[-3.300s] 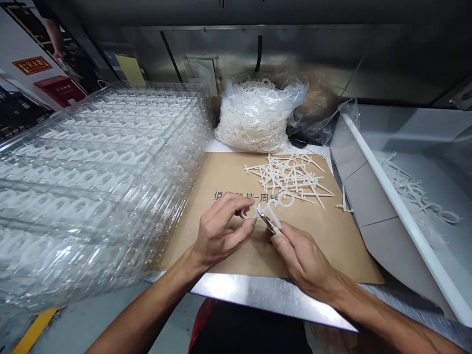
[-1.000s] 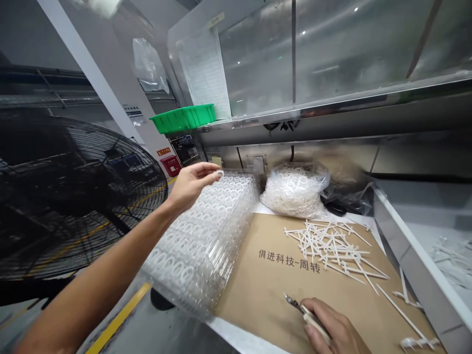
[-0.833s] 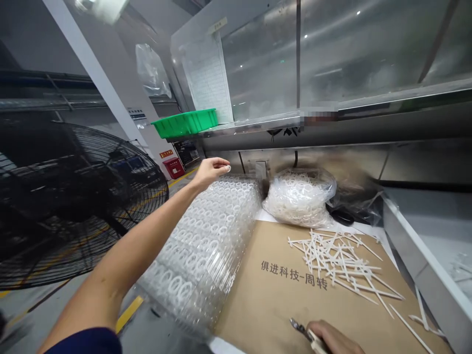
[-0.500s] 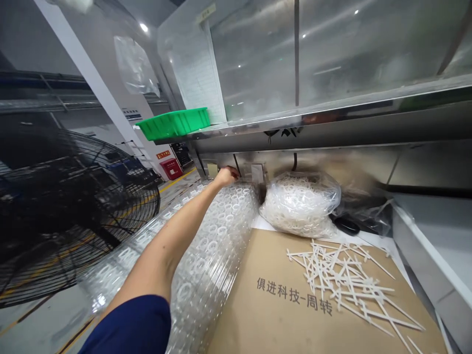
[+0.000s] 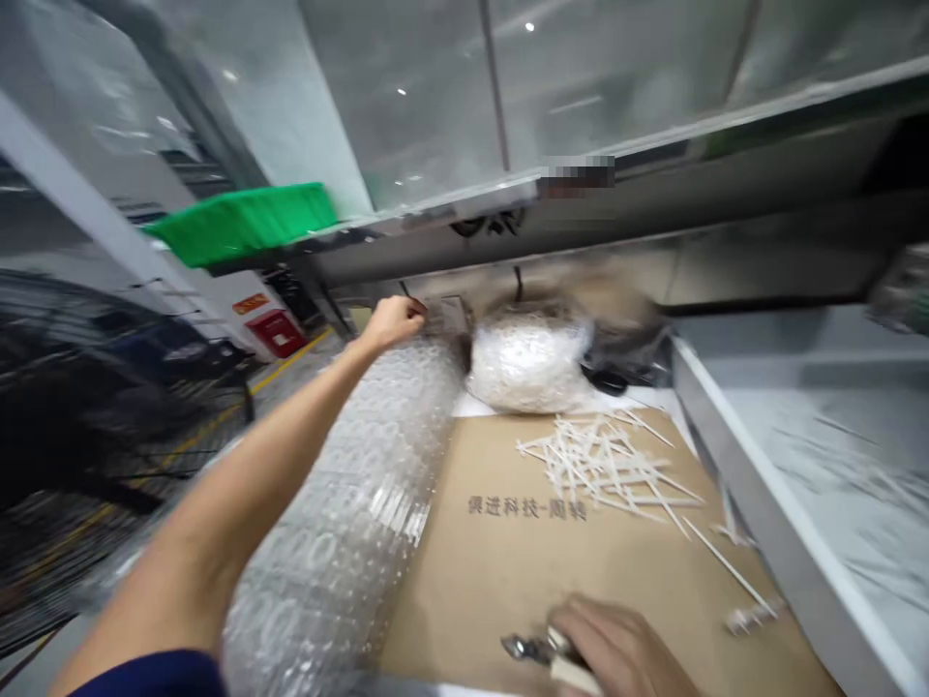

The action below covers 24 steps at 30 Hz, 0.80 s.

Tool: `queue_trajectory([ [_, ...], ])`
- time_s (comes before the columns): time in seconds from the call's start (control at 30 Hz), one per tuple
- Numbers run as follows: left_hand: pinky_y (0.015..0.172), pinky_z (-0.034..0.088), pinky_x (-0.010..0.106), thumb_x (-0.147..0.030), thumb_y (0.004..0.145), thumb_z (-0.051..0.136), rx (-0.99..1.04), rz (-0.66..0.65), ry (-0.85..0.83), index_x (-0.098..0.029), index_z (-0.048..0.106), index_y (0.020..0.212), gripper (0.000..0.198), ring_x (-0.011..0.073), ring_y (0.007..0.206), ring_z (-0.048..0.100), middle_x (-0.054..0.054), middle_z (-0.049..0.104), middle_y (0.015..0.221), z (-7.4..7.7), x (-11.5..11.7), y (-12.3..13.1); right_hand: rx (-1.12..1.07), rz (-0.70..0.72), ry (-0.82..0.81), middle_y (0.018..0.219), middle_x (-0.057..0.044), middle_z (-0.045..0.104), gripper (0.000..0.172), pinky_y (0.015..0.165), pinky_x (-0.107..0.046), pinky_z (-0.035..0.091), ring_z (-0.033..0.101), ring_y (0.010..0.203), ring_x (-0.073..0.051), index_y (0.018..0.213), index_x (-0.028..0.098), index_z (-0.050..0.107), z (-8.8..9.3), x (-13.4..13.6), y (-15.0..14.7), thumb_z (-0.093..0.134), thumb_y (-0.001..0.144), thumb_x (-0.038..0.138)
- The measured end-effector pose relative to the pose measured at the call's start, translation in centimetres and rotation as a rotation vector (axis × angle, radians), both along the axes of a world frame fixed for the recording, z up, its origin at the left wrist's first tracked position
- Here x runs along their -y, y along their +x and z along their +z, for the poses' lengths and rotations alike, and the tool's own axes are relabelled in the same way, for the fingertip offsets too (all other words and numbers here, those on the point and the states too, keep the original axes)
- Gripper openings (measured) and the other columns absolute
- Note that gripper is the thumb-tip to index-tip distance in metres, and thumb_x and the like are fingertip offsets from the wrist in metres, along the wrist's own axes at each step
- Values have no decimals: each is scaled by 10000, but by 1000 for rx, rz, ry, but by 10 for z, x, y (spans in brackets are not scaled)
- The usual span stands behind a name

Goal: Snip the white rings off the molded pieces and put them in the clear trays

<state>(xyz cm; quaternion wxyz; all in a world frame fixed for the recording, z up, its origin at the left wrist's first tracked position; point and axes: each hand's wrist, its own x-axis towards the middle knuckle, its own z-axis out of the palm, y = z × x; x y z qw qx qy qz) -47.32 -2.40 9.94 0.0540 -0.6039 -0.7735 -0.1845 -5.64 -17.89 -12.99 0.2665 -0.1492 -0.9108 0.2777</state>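
You are at a workbench in a factory aisle, with a brown cardboard sheet (image 5: 464,610) laid on it and printed with dark Chinese characters. The whole view is motion-blurred.

Your right hand (image 5: 616,649) is at the near edge of the sheet, its fingers closed around the pale grips of small side cutters (image 5: 526,648), with the metal head pointing left. Your left hand (image 5: 392,324) is stretched far out along the top of a tall stack of clear plastic trays (image 5: 341,513), at the stack's far end. Its fingers (image 5: 413,308) are curled over, but the blur hides whether they have hold of anything. A dark blue sleeve (image 5: 145,673) shows at the bottom left of that arm.

The stack lies to the left of the cardboard, and white plastic rings show through its trays. Just beyond the sheet sits a plastic bag of white rings (image 5: 529,363). On the sheet, a loose heap of white plastic runners (image 5: 602,460) lies to the right of the printing, and a single long runner (image 5: 718,566) lies nearer the sheet's right edge.

To the right stands a white-rimmed bin (image 5: 755,513) with more white pieces inside. A green plastic tray (image 5: 239,225) sits on a shelf overhead, and a large black floor fan (image 5: 73,416) stands to the far left.
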Motion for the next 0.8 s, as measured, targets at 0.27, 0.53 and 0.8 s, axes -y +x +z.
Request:
queue_trajectory([
  [0.27, 737, 446, 294, -404, 843, 587, -272, -645, -370, -207, 731, 1016, 300, 214, 741, 644, 77, 728, 869, -30, 35, 182, 102, 50, 262, 755, -30, 674, 363, 464, -276, 415, 624, 607, -194, 964, 183, 609, 10, 3, -1, 512, 870, 521],
  [0.53, 747, 472, 389, -426, 919, 553, -384, -698, -358, -149, 683, 1059, 336, 300, 789, 662, 164, 697, 945, -73, 68, 331, 204, 134, 307, 886, -62, 735, 456, 543, -305, 499, 699, 706, -228, 1014, 176, 627, 23, 10, 3, 477, 925, 597],
  [0.8, 596, 405, 316, -329, 792, 630, 3, -833, -616, -184, 677, 720, 169, 241, 638, 625, 79, 676, 693, -137, 93, 381, 192, 173, 332, 906, -81, 748, 478, 556, -303, 515, 712, 724, -237, 1035, 149, 650, 31, 13, 6, 475, 936, 583],
])
